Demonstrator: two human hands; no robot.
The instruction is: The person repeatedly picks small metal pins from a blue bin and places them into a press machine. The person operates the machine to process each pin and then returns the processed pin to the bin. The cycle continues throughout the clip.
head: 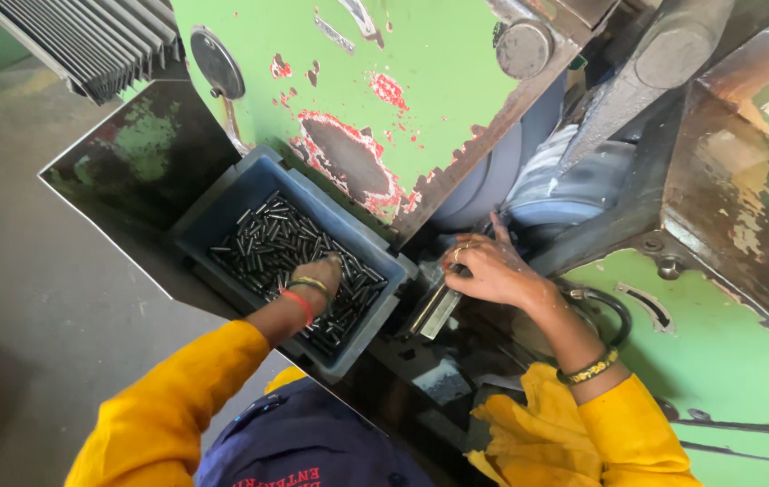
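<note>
Small dark steel pins [290,248], judged hard, oily and slippery, are gathered by the closed left hand [320,273] inside a blue bin [222,207]; the right hand [484,268], fingers spread, is rested on a metal guide [436,311].

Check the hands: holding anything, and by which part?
Left hand reaches into the blue bin of dark metal pins; grip hidden. Right hand rests at the metal guide; hold unclear.
</note>
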